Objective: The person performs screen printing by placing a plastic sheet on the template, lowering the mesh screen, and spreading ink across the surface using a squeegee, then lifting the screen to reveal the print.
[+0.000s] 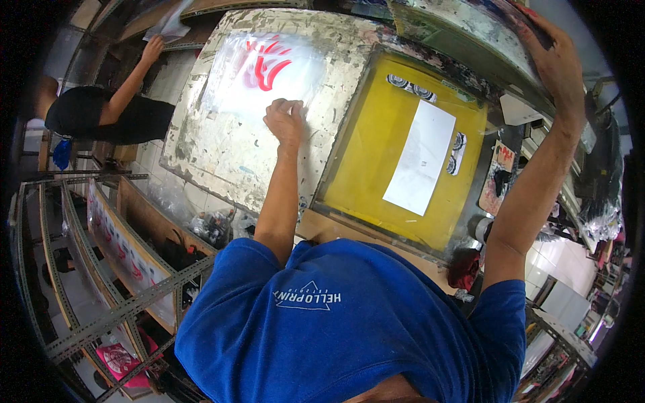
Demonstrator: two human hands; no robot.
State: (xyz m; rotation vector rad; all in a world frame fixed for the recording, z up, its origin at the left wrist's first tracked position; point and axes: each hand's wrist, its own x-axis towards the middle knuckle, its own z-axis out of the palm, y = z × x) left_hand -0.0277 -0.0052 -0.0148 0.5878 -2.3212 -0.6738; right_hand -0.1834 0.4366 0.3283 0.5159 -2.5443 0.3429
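My left hand [285, 122] is over a paint-flecked pale board [222, 151], fingers pinched at the near edge of a clear plastic sheet [225, 77]. The sheet lies flat and bears red brush-like marks [267, 72], with a fainter reddish shape beside them. What exactly sits between the fingertips is too small to tell apart from the sheet. At the upper right, my right hand [554, 64] grips the edge of a raised, stained frame [463, 43], which tilts up beyond the board.
Right of the board is a yellow panel [356, 158] with a blank white paper strip [420, 158] and small black-and-white pictures. Metal racks holding framed panels [121, 242] stand at left. Another person in dark clothes [114, 114] handles a clear sheet at the far left.
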